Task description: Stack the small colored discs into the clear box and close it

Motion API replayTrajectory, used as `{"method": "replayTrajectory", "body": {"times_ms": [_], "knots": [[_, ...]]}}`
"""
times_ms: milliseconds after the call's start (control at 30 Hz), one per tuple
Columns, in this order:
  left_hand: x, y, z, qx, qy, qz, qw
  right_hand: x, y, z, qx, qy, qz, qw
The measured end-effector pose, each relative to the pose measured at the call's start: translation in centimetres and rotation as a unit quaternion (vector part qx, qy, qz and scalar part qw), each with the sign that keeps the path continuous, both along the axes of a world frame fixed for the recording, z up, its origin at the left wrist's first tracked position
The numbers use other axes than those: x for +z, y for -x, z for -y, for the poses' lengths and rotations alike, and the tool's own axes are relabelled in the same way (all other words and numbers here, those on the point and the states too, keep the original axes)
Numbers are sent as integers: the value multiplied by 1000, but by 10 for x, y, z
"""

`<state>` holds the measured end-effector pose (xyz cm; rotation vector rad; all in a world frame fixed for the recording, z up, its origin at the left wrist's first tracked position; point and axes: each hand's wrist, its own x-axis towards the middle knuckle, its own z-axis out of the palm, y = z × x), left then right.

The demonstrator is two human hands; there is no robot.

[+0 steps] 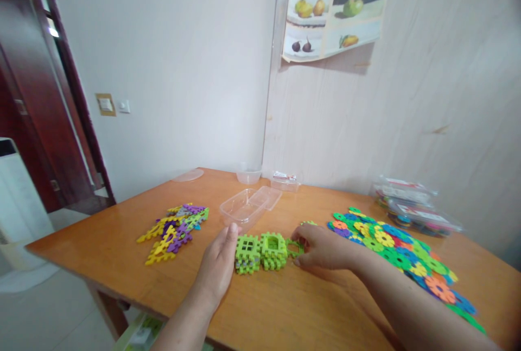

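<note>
Two neat stacks of lime-green interlocking plastic tiles stand side by side on the table: a left stack (248, 255) with a window-grid tile on top, and a right stack (273, 251) topped by a tile with an arched opening. Against the outer side of the left stack rests my left hand (215, 264), thumb upright and palm flat; its other fingers are mostly hidden. My right hand (319, 245) pinches a single green frame-shaped tile (293, 249) at the right end of the row. Another small green tile (308, 223) shows just behind that hand.
Yellow and purple interlocking tiles (173, 234) lie in a loose pile to the left. Colourful flower-shaped discs (401, 256) spread across the right. Behind are an open clear container (243, 207), its lid (266, 197), a round tub (248, 174) and filled clear boxes (423, 216).
</note>
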<state>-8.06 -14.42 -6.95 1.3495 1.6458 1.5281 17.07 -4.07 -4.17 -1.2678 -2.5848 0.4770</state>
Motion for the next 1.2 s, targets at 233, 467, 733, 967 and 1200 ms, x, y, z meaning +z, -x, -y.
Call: {"method": "replayTrajectory", "body": {"times_ms": [233,467,733,967,1200], "knots": [[3,-2,1,2,-5,6,1000,11,2,-13,-56,-28,-69,996],[5,-2,1,-8,-5,3,1000,30,17,10,-13,221,-348,911],[6,-3,2,-3,-11,3,1000,21,43,26,-3,259,-341,904],[3,-1,0,-2,-6,0,1000,13,28,-5,-106,31,-240,964],[1,-1,-1,3,-3,7,1000,3,-14,-41,-159,-77,-79,981]]}}
